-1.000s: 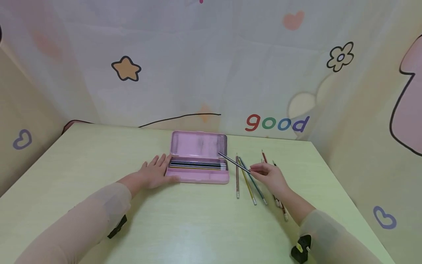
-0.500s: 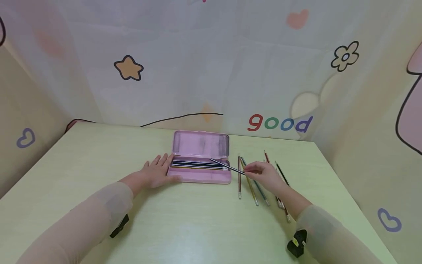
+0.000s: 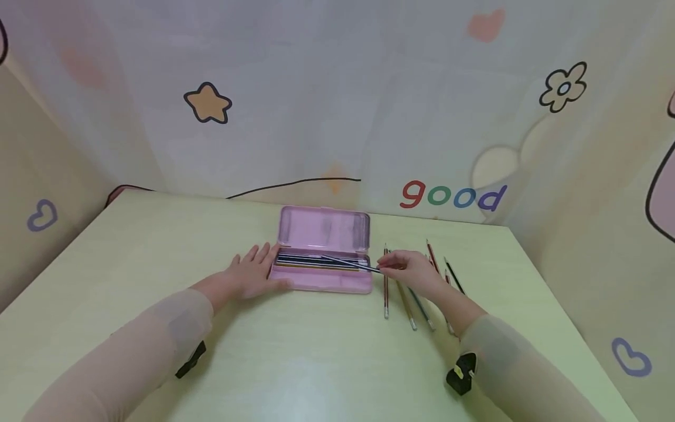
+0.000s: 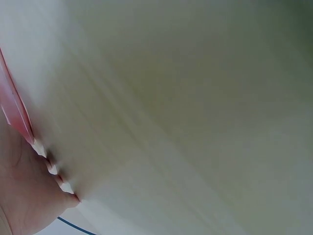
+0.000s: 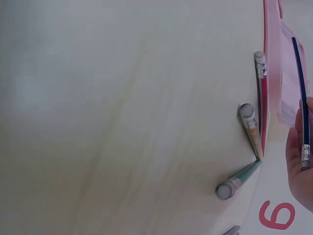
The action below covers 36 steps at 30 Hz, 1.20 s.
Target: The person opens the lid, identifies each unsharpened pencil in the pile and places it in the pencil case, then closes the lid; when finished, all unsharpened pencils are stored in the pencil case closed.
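My right hand [image 3: 413, 272] pinches a dark striped pencil [image 5: 302, 88] near its eraser end. The pencil points left, and its front part overlaps the pencils [image 3: 300, 259] lying in the open pink pencil case [image 3: 329, 282]. Those pencils are dark, with a yellowish one along the near side. At the case's left end lies my left hand [image 3: 253, 275], fingers extended and thumb along the near left corner. The left wrist view shows this hand [image 4: 29, 188] beside the pink case edge [image 4: 17, 110].
Right of the case lie a red pencil [image 3: 386, 296], a yellow pencil [image 3: 406, 308] and a teal pencil [image 3: 423, 309]. Further right, partly behind my right forearm, are a black pencil [image 3: 454, 276] and several reddish ones. A printed cloth backdrop [image 3: 295, 117] stands along the table's far edge.
My right hand has moved left and carried the striped pencil from beside the case to over its compartment. My left hand stays at the case's left end.
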Each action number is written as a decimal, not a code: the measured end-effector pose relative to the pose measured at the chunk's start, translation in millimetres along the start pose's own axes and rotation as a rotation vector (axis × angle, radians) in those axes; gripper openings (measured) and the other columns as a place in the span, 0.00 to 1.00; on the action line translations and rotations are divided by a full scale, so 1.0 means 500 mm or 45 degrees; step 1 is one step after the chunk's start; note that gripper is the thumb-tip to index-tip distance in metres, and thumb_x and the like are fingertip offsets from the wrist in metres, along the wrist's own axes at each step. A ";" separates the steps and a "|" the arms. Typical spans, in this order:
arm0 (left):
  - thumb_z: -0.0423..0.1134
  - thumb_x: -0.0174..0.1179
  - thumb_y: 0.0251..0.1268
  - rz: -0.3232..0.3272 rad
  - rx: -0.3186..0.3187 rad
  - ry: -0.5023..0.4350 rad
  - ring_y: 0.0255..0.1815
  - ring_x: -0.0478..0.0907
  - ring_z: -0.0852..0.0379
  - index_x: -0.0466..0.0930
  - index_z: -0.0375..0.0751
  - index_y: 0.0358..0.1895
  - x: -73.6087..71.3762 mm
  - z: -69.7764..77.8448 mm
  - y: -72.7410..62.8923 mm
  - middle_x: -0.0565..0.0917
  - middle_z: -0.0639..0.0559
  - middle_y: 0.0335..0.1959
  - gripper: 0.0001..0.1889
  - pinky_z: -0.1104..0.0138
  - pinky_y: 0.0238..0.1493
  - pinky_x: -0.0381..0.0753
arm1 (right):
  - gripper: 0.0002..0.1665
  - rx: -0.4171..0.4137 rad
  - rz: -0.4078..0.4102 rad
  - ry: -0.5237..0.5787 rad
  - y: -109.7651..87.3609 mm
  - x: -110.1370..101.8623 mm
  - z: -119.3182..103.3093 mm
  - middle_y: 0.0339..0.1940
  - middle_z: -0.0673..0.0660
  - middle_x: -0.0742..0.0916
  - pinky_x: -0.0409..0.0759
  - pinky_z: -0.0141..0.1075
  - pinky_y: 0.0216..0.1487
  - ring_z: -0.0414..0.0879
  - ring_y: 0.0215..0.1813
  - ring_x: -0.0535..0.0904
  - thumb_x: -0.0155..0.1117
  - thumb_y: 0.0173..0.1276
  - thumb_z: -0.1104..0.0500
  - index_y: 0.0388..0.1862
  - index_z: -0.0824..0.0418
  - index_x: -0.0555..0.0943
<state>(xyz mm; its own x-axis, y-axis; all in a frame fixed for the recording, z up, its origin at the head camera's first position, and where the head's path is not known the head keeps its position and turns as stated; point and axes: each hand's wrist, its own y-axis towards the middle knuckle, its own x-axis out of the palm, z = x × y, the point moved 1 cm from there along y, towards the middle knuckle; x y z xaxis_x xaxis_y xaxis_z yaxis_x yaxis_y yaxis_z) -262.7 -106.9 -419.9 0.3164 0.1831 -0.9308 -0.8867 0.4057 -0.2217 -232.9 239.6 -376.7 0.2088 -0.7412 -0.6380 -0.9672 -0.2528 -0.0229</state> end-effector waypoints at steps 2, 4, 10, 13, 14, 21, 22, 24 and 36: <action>0.78 0.36 0.54 0.001 -0.001 0.001 0.73 0.32 0.38 0.30 0.42 0.74 -0.002 0.000 0.001 0.37 0.40 0.75 0.56 0.37 0.64 0.35 | 0.13 0.002 -0.001 -0.001 0.008 0.001 -0.004 0.41 0.54 0.85 0.78 0.37 0.45 0.47 0.44 0.79 0.63 0.64 0.61 0.47 0.64 0.81; 0.78 0.36 0.54 0.001 0.002 -0.003 0.73 0.32 0.38 0.30 0.42 0.74 -0.002 -0.001 0.002 0.37 0.40 0.75 0.56 0.37 0.64 0.35 | 0.13 -0.004 -0.008 -0.001 0.013 0.003 -0.007 0.41 0.54 0.85 0.78 0.36 0.45 0.47 0.43 0.79 0.63 0.64 0.60 0.47 0.64 0.81; 0.80 0.36 0.51 0.002 0.008 -0.006 0.73 0.32 0.38 0.30 0.42 0.74 -0.003 -0.003 -0.001 0.38 0.40 0.75 0.58 0.37 0.64 0.36 | 0.13 -0.015 -0.049 -0.002 0.024 0.011 -0.020 0.41 0.54 0.85 0.78 0.36 0.45 0.47 0.44 0.78 0.64 0.64 0.60 0.47 0.64 0.81; 0.80 0.35 0.51 0.020 0.019 -0.007 0.73 0.33 0.37 0.30 0.41 0.74 -0.006 -0.003 -0.003 0.38 0.39 0.75 0.58 0.37 0.64 0.36 | 0.13 -0.053 -0.055 -0.008 0.034 0.015 -0.029 0.41 0.54 0.85 0.78 0.37 0.45 0.46 0.43 0.79 0.63 0.64 0.61 0.46 0.64 0.82; 0.80 0.35 0.52 0.025 0.018 -0.007 0.73 0.33 0.37 0.31 0.41 0.74 -0.007 -0.003 -0.004 0.39 0.39 0.75 0.57 0.37 0.64 0.36 | 0.12 -0.065 -0.058 -0.002 0.038 0.016 -0.031 0.41 0.54 0.85 0.78 0.37 0.45 0.46 0.43 0.79 0.63 0.64 0.62 0.46 0.63 0.82; 0.79 0.36 0.52 0.008 0.011 -0.015 0.73 0.32 0.37 0.31 0.39 0.74 -0.006 -0.002 -0.006 0.38 0.39 0.75 0.57 0.37 0.64 0.34 | 0.11 -0.075 -0.097 0.034 0.055 0.033 -0.043 0.39 0.55 0.85 0.79 0.36 0.43 0.46 0.41 0.79 0.64 0.64 0.62 0.45 0.64 0.82; 0.79 0.36 0.52 0.008 0.012 -0.017 0.73 0.32 0.38 0.31 0.40 0.74 -0.004 -0.001 -0.004 0.37 0.39 0.75 0.58 0.37 0.64 0.34 | 0.11 -0.068 -0.091 0.023 0.056 0.035 -0.044 0.39 0.54 0.85 0.79 0.35 0.43 0.46 0.41 0.79 0.64 0.63 0.62 0.44 0.64 0.82; 0.80 0.35 0.51 0.013 0.017 -0.016 0.73 0.31 0.38 0.30 0.40 0.74 -0.002 -0.001 -0.001 0.37 0.40 0.75 0.58 0.37 0.64 0.34 | 0.11 -0.052 -0.085 0.011 0.058 0.037 -0.048 0.38 0.54 0.85 0.79 0.35 0.43 0.45 0.41 0.79 0.64 0.63 0.63 0.44 0.63 0.82; 0.80 0.34 0.51 0.002 -0.011 0.001 0.73 0.31 0.39 0.30 0.42 0.74 -0.003 0.000 -0.005 0.37 0.41 0.75 0.58 0.38 0.65 0.35 | 0.10 -0.084 -0.124 -0.017 0.083 0.060 -0.068 0.38 0.54 0.85 0.79 0.35 0.44 0.45 0.40 0.79 0.65 0.63 0.63 0.43 0.62 0.83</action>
<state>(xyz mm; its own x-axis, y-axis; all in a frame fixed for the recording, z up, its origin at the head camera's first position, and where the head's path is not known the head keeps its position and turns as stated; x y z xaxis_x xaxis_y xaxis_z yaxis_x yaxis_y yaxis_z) -260.7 -108.1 -417.9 0.3150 0.1829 -0.9313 -0.8901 0.3974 -0.2230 -261.8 185.8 -370.7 0.2987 -0.7029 -0.6456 -0.9308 -0.3638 -0.0347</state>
